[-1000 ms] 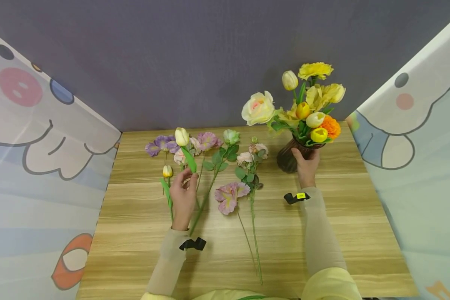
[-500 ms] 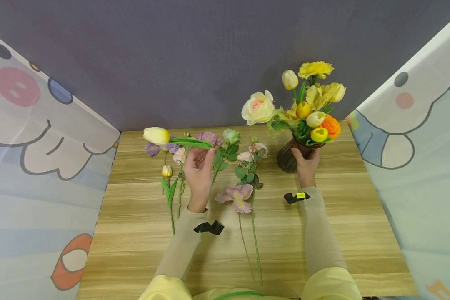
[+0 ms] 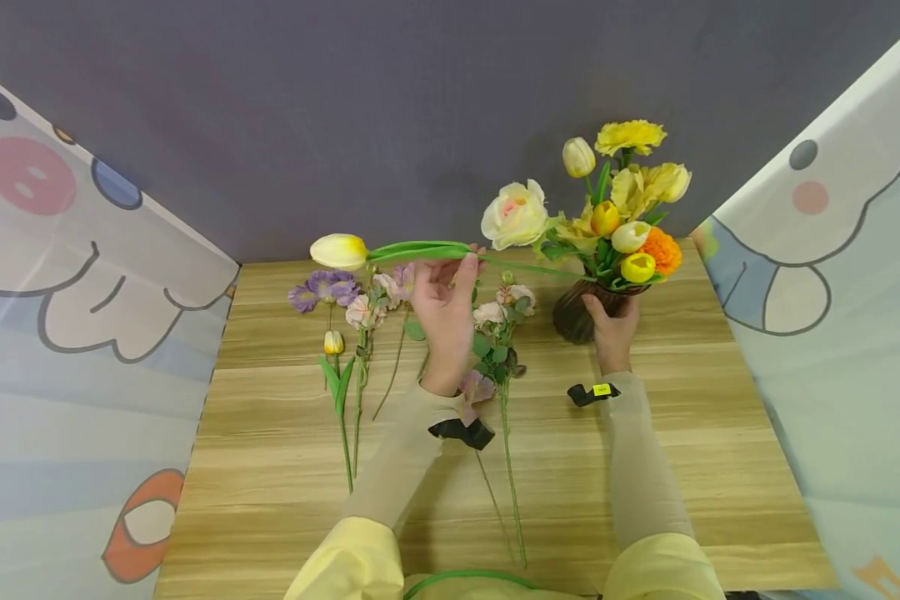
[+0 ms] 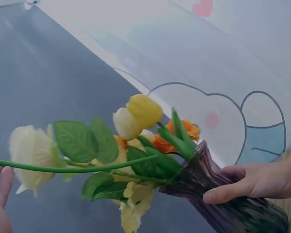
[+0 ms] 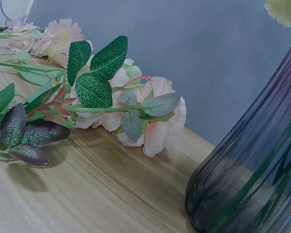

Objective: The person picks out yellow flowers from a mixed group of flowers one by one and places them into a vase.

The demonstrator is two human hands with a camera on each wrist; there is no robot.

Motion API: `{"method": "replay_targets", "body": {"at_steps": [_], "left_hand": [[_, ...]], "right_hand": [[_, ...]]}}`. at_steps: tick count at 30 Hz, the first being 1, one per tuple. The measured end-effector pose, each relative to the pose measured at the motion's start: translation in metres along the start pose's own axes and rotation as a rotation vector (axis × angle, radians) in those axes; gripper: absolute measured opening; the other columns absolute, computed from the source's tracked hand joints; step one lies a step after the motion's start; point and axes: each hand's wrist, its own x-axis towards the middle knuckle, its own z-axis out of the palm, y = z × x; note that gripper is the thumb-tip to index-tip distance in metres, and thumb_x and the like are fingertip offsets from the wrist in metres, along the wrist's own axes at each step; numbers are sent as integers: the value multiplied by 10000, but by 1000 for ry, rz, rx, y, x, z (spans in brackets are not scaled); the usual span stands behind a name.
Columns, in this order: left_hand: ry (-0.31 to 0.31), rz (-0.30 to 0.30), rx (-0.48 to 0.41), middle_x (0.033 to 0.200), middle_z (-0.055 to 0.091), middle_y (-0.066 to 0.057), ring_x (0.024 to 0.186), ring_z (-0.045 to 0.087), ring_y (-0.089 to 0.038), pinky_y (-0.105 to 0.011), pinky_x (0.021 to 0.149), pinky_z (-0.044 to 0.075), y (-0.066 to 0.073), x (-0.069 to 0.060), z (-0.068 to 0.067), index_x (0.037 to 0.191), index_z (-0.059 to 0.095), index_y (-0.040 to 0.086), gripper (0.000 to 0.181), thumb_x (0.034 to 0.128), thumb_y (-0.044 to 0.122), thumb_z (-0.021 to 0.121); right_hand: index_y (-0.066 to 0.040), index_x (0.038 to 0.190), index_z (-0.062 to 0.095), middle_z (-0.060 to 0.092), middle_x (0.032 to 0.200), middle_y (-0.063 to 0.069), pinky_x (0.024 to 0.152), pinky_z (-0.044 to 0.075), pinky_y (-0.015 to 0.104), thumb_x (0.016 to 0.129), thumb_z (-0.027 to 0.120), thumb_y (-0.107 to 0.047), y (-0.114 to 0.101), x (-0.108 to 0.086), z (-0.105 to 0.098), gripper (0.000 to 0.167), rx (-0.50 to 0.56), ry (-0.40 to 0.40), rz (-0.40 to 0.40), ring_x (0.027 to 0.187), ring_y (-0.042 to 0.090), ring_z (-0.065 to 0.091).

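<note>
My left hand (image 3: 446, 321) pinches the green stem of a pale yellow-white tulip (image 3: 339, 251) above the table. The bloom points left and the bare stem (image 4: 82, 169) reaches right, toward the vase's mouth. Around the neck of a dark ribbed glass vase (image 3: 574, 313), my right hand (image 3: 617, 333) keeps its grip. That vase leans to the right and holds a cream rose (image 3: 515, 215), yellow and white tulips (image 3: 631, 237), a yellow carnation (image 3: 631, 137) and an orange flower (image 3: 661, 252). Whether the stem's tip touches the bouquet, I cannot tell.
Loose flowers lie on the wooden table (image 3: 270, 433): a purple iris (image 3: 330, 287), a small tulip (image 3: 333, 342), and pale pink roses (image 5: 157, 121) close to the vase. A grey wall (image 3: 390, 125) stands behind; cartoon-printed panels (image 3: 810, 208) flank both sides.
My left hand has moved right toward the vase with the tulip, which has turned from upright to level, bloom leftward. The right hand and vase stay in place.
</note>
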Motion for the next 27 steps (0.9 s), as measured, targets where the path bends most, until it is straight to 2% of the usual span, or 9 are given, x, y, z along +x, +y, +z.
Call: {"method": "replay_targets", "body": {"at_steps": [5,8,11,13,15,18,20,23,27], "left_hand": [[-22,-3,43,1070,647,12,974,666,-118,-382,893,607,-12,2,15,1082,529,-141,108,1004,-84,577],[-59,-18,102,1064,645,-112,979,663,-142,-383,904,604,-20,3,21,1090,517,-162,133,992,-104,586],[-118,-20,213,1075,637,-269,1002,696,-272,-371,906,605,-26,2,27,1121,541,-165,164,987,-97,607],[-178,-18,308,1090,645,-313,1020,705,-353,-334,916,600,-28,1,31,1141,569,-151,180,993,-64,625],[-246,-19,404,1092,675,-291,1025,711,-382,-282,921,590,-29,0,33,1147,593,-129,182,1005,-21,634],[-348,-33,518,1089,703,-238,1021,719,-336,-208,939,560,-30,-2,38,1149,619,-94,183,1020,34,637],[-394,-65,577,1086,717,-204,1019,723,-299,-174,943,541,-31,-4,42,1148,639,-73,185,1028,68,637],[-427,-134,646,1082,732,-161,1023,724,-261,-145,931,528,-36,-5,47,1150,676,-42,196,1031,111,648],[-425,-194,692,1054,751,-125,1004,731,-238,-144,906,536,-49,-5,52,1149,705,-7,199,1025,144,667]], "right_hand": [[-84,1421,550,620,1336,62,1074,458,275,870,774,58,0,0,0,611,-14,7,2,1257,216,559],[-82,1430,545,621,1338,57,1075,457,272,878,772,51,0,-1,0,611,-20,4,8,1251,208,562],[-81,1440,541,624,1332,49,1063,462,268,886,773,39,-1,-1,1,613,-21,1,12,1237,198,568],[-80,1447,536,623,1333,43,1060,460,264,886,776,35,-1,-1,1,621,-15,-1,13,1235,190,567],[-80,1445,537,625,1327,41,1052,464,261,886,782,27,-1,-1,1,620,-5,1,11,1225,187,570],[-79,1433,543,629,1312,41,1045,465,256,881,789,26,-1,-1,1,613,5,4,6,1212,180,573],[-82,1420,553,637,1288,41,1029,475,260,882,787,25,-1,-1,2,596,2,6,-1,1184,178,585],[-94,1411,558,641,1273,36,1027,477,266,881,784,31,0,-1,2,589,-13,9,-5,1169,174,593],[-91,1414,556,639,1290,49,1049,469,273,877,793,20,2,-1,1,597,-12,8,2,1191,191,587]]}}
